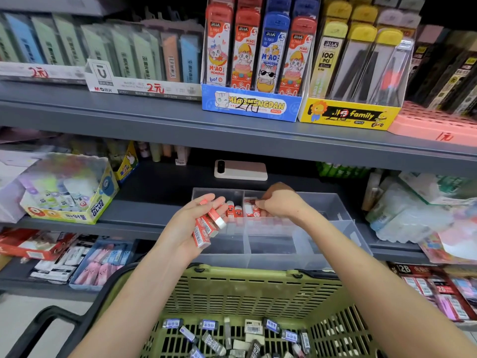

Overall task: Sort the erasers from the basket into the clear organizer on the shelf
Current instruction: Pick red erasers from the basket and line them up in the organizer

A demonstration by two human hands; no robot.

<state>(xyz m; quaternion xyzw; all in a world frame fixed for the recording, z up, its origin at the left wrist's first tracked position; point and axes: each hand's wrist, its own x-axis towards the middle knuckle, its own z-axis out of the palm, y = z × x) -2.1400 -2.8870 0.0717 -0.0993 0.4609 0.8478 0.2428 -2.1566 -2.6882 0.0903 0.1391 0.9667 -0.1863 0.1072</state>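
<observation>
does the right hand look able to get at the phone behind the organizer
Probably yes: the right hand is at the back row of the clear organizer, the phone lies behind, nothing between.

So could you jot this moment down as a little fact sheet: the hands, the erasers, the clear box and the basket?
Place: shop shelf with a clear organizer on it
Left hand: holds a bunch of red erasers
Right hand: pinches one red eraser inside the organizer's back row
Already sorted: standing erasers in two neighbouring back compartments
Basket: green, below the shelf, loose erasers left in it
Also there: phone lying behind the organizer
</observation>
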